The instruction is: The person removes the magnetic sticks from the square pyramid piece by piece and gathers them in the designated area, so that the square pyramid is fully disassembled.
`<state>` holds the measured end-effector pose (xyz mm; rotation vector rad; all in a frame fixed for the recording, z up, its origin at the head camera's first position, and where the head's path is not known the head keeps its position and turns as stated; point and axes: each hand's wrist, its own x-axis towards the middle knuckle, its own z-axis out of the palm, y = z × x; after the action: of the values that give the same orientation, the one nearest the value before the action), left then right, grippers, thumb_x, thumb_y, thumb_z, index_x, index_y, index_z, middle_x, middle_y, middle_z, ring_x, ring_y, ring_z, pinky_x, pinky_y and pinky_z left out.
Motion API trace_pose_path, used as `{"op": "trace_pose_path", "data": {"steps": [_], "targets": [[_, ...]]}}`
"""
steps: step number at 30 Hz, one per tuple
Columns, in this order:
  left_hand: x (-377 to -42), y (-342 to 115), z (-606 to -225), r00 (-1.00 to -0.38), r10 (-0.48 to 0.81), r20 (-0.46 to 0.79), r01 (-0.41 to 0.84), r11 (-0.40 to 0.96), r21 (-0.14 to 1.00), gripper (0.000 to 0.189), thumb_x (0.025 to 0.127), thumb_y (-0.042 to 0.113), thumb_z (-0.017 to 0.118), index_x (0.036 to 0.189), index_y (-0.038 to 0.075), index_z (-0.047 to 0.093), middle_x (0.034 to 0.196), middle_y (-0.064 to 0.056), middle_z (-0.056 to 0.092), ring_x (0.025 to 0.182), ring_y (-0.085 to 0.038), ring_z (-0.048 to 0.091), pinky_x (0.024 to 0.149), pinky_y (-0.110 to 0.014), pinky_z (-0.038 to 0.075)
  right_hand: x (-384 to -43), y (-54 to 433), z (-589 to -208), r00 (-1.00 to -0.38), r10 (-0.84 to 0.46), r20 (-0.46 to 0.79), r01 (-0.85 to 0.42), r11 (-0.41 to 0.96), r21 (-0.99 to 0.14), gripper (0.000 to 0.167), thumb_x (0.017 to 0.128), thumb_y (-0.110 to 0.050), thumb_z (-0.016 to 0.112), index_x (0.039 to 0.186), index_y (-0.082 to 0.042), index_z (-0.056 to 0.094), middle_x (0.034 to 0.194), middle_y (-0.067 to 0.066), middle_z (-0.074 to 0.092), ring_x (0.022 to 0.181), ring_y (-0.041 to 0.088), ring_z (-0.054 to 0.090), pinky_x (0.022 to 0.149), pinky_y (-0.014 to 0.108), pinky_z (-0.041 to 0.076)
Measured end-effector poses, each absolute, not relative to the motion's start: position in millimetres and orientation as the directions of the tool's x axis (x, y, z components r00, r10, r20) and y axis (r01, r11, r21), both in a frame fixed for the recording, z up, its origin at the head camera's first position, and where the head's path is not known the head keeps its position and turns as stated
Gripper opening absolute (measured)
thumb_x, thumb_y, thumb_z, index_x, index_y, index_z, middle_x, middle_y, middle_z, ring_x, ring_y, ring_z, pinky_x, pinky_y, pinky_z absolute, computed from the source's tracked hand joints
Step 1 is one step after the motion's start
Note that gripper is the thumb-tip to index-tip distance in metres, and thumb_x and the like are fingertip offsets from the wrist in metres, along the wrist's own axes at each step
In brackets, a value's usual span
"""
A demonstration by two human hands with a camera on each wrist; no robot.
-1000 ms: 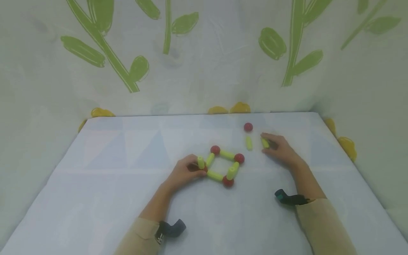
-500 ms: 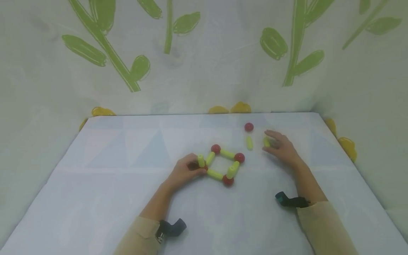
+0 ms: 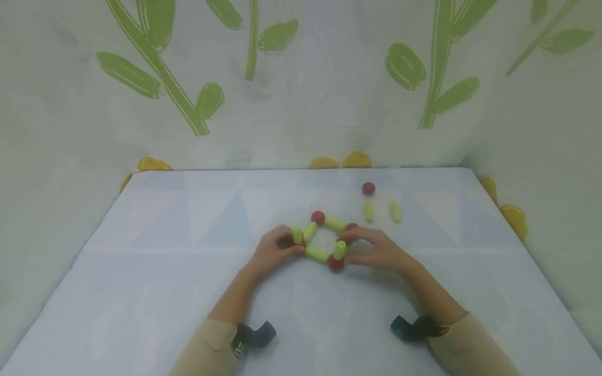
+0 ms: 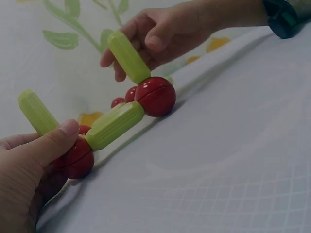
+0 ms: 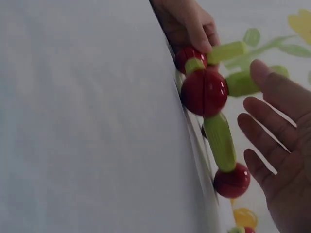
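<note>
Head view: I am observing the frame (image 3: pixel 317 255) resting on the surface (image 3: pixel 141 282). Left wrist: the left hand (image 4: pixel 30 172) is gripping a corner ball (image 4: pixel 80 163). Right wrist: the right hand (image 5: pixel 294 162) is hanging loose, fingers spread, beside a rod (image 5: pixel 240 84).

Red balls (image 4: pixel 155 97): looked like hard plastic, smooth and glossy, with small bright highlights and a fine seam line around them.
Green sticks (image 4: pixel 116 126): seemed to be plastic too, duller than the balls, with shallow grooves running lengthwise.
Tabletop (image 3: pixel 141 292): had a smooth, mostly matt surface; its material could not be told.
Wall (image 3: pixel 348 120): looked matt and lightly creased, like a sheet.
Leaves (image 3: pixel 129 75): appeared flat and matt, as if printed.
Sleeves (image 3: pixel 202 350): were matt cloth, softly folded.
Wrist devices (image 3: pixel 256 337): looked like smooth, dark plastic.
</note>
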<state>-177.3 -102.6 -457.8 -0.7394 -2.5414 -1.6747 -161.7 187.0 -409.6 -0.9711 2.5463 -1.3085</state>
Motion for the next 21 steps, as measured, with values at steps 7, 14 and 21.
{"op": "trace_pose_path", "data": {"steps": [7, 14, 21], "targets": [[-174, -104, -451, -0.895, 0.402, 0.196, 0.337, 0.320, 0.885, 0.020, 0.077, 0.017, 0.077, 0.094, 0.015, 0.066, 0.094, 0.004, 0.065, 0.092, -0.012, 0.059, 0.085, -0.027, 0.050, -156, 172, -414, -0.806, -0.587, 0.084, -0.457, 0.525, -0.717, 0.037, 0.080, -0.025, 0.076, 0.114, -0.015, 0.065, 0.104, -0.008, 0.068, 0.097, 0.009, 0.058, 0.089, 0.031, 0.051], [-178, -109, -456, -0.832, 0.514, 0.208, 0.364, 0.222, 0.905, 0.020, 0.076, 0.016, 0.078, 0.094, 0.015, 0.068, 0.093, 0.003, 0.067, 0.092, -0.013, 0.062, 0.086, -0.028, 0.051, -160, 180, -416, -0.870, -0.491, 0.031, -0.362, 0.596, -0.717, 0.034, 0.082, -0.020, 0.074, 0.114, -0.017, 0.064, 0.095, -0.009, 0.063, 0.090, 0.014, 0.054, 0.078, 0.028, 0.051], [-178, -110, -455, -0.835, 0.529, 0.151, 0.308, 0.221, 0.926, 0.033, 0.074, 0.012, 0.080, 0.104, 0.012, 0.068, 0.098, -0.001, 0.070, 0.095, -0.014, 0.064, 0.087, -0.027, 0.051, -161, 186, -418, -0.878, -0.465, 0.118, -0.374, 0.510, -0.775, 0.040, 0.083, -0.014, 0.072, 0.121, -0.010, 0.062, 0.108, 0.000, 0.068, 0.100, 0.016, 0.063, 0.090, 0.035, 0.052]]}}
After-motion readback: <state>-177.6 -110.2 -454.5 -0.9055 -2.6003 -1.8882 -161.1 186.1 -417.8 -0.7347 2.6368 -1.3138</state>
